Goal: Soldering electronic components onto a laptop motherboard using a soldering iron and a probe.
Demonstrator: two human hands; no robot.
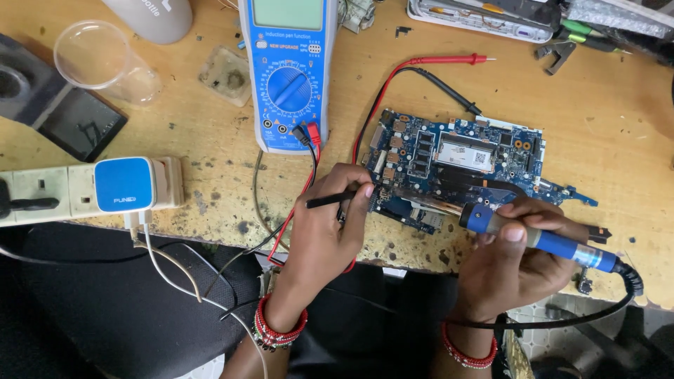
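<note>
1. The right hand (516,263) is closed around a blue-handled soldering iron (554,244), whose metal shaft reaches left across the blue laptop circuit board (463,165). The board lies flat near the front edge of the scuffed wooden worktop (618,126). In my judgement, a small slip of the wrist could drag the hot tip over neighbouring components.
2. The left hand (326,228) pinches thin black tweezers (331,199) at the board's left end. Its fingertips sit close to the iron's shaft, so a burn seems possible.
3. The iron's black cable (562,319) hangs off the front edge; a snag on it could jerk the tool.
4. Red and black probe leads (393,77) from the blue digital multimeter (286,70) loop beside the board, the black probe resting at its back edge, and could touch the hot iron.
5. A clear plastic cup (105,63) stands at the back left corner, well apart from the board.
</note>
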